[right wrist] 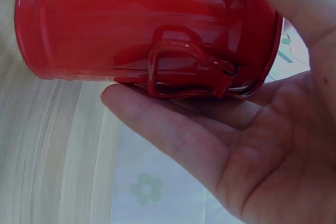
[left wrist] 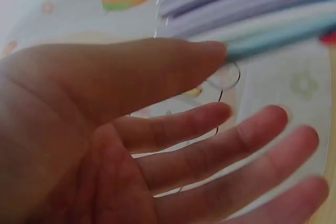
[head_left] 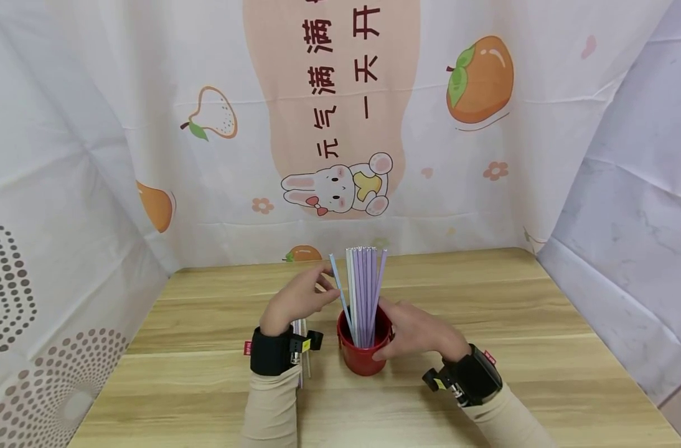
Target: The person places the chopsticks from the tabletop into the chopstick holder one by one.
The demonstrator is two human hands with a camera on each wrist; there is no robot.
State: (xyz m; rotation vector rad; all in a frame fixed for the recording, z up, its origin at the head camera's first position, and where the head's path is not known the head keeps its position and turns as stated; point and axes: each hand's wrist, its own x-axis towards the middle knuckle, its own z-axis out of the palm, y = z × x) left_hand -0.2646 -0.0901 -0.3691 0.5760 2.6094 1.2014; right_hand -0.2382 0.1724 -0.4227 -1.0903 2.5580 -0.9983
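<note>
A small red bucket (head_left: 365,362) stands on the table with a bunch of purple straws (head_left: 366,289) and a few whitish ones upright in it. A light blue straw (head_left: 340,288) leans out at its left rim. Beside that straw is my left hand (head_left: 302,295), its fingers spread and loosely bent; the left wrist view has the thumb tip at the blue straw (left wrist: 278,41). My right hand (head_left: 419,330) holds the bucket's right side, thumb in front and fingers behind. In the right wrist view the palm lies close to the bucket's looped handle mount (right wrist: 178,69).
More thin straws (head_left: 309,368) lie on the wooden table (head_left: 206,373), partly hidden by my left wrist. A printed cloth (head_left: 217,180) with fruit and a rabbit hangs behind the table, and pale cloth walls (head_left: 615,249) flank both sides.
</note>
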